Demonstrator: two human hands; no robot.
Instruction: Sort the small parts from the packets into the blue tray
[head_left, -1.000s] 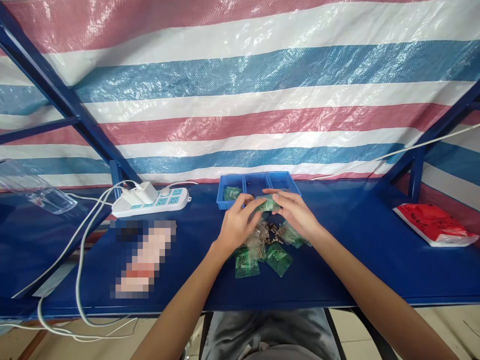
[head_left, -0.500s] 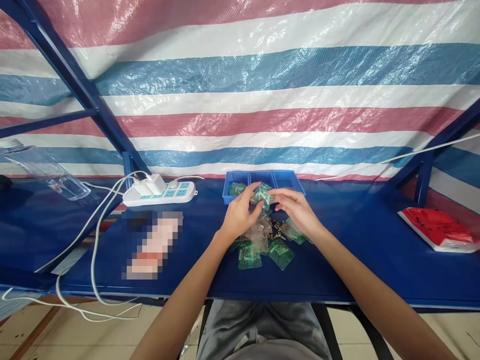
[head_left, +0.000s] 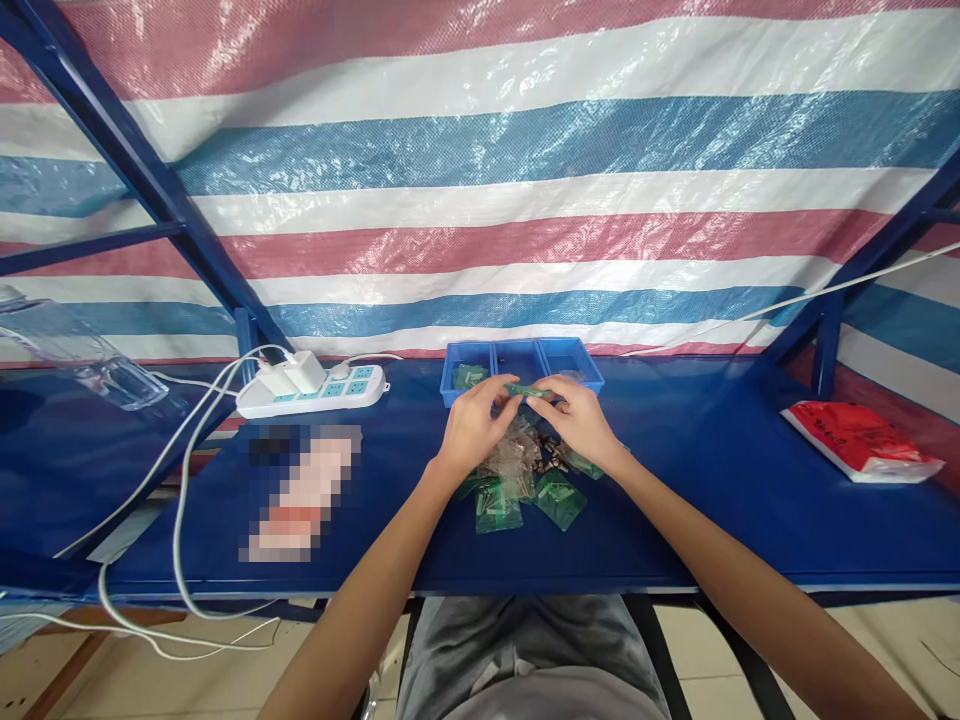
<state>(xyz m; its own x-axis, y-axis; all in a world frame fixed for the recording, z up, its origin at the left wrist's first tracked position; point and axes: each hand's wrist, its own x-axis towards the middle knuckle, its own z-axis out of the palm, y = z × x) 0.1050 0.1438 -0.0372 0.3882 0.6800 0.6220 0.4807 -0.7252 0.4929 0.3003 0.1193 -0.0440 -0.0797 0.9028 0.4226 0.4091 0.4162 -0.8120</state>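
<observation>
My left hand (head_left: pixel 471 432) and my right hand (head_left: pixel 576 420) meet above a heap of small plastic bags (head_left: pixel 525 478) on the blue table (head_left: pixel 675 500). Between their pinched fingertips they hold one small green packet (head_left: pixel 525 390), seen almost edge-on. The heap holds green packets and clear bags with small dark metal parts. Just behind the hands stands a blue three-compartment tray (head_left: pixel 520 352); its left compartment holds a green packet (head_left: pixel 469 375).
A white power strip (head_left: pixel 315 388) with plugged chargers and white cables lies at the left. A clear plastic bottle (head_left: pixel 82 360) lies far left. A red bag (head_left: pixel 859 442) rests at the right. A blurred object (head_left: pixel 300 490) lies left of the heap. A striped tarp hangs behind.
The green packet between both hands has turned from flat to nearly edge-on. Both hands stayed over the heap, shifting slightly toward the tray. The head view has shifted a little.
</observation>
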